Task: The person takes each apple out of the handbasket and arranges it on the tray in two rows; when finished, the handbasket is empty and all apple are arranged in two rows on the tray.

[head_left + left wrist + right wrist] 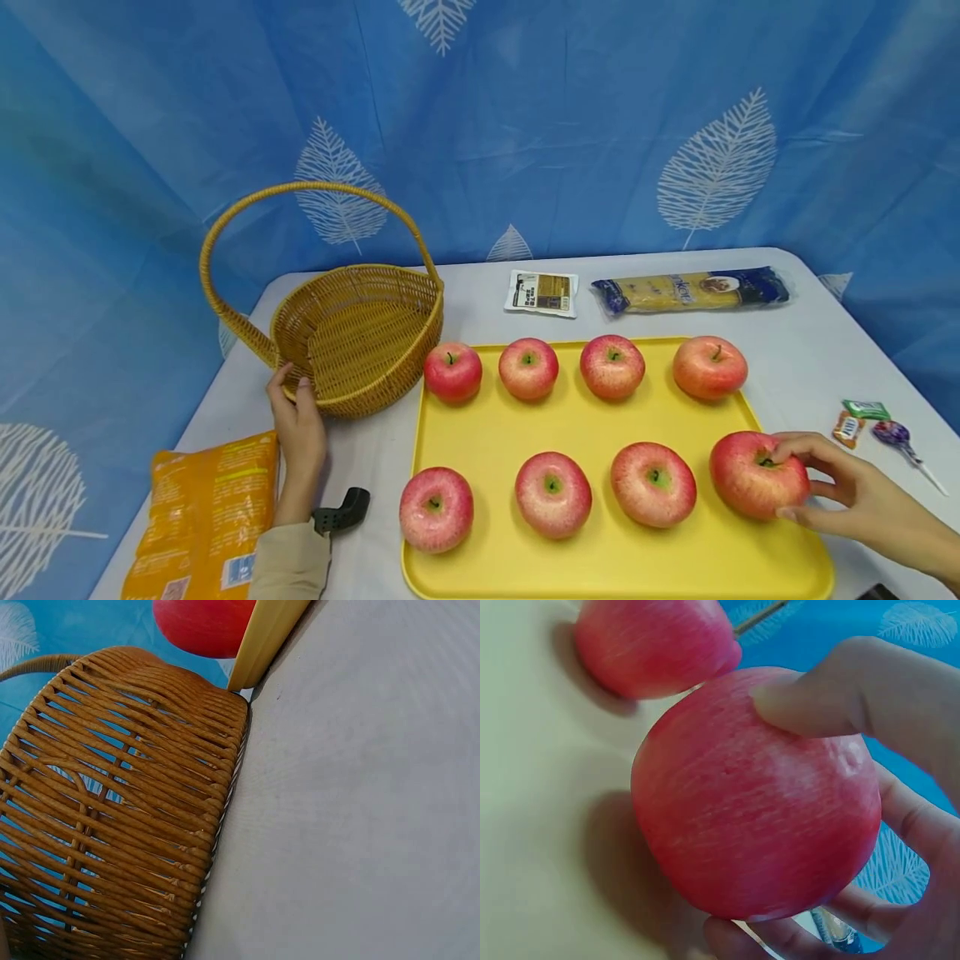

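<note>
My right hand [847,496] grips a red apple [756,475] at the near right corner of the yellow tray [592,425]. The right wrist view shows thumb and fingers spread around this apple [754,795], with its shadow on the tray beside it. Several more apples lie on the tray in a far row and a near row, among them one [652,483] just left of the held one. On the left, my left hand [300,437] holds the near rim of a wicker basket [360,400], whose inside is bare. In the left wrist view, the basket's woven side [120,802] fills the left half.
An orange bag [213,508] lies by my left forearm. Behind the tray are a small white packet [542,293] and a long package [690,290]. To the right lie two wrapped candies [866,409] and a lollipop [892,433]. The basket's tall handle [315,186] arches up.
</note>
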